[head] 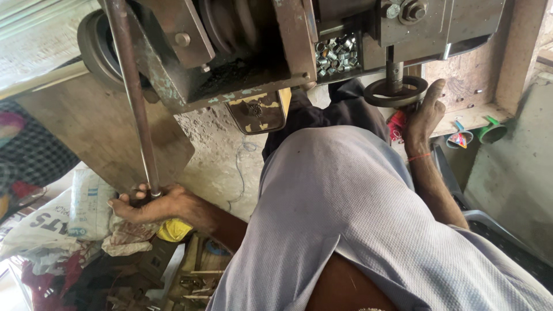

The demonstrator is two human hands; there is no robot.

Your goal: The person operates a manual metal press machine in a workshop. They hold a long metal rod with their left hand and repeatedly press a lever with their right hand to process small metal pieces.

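The left hand [151, 206] is closed around the lower end of a long, thin, rust-brown metal rod [133, 98], fingers curled over it low at the person's left side. The rod rises steeply from the hand, leaning slightly left, and runs up past the front of a heavy, worn grey-brown steel machine [242, 52] with flaking paint and bolted plates. The right hand [423, 115] grips the rim of a small dark round metal handwheel [385, 92], thumb raised beside it and fingers wrapped beneath. The wheel sits on a short vertical shaft under the machine's right side, its surface dull and greasy. Just left of the shaft, an open recess holds a heap of small shiny metal nuts [337, 55]. Below the left hand lie a printed white sack [75, 216] and crumpled rags [129, 236].
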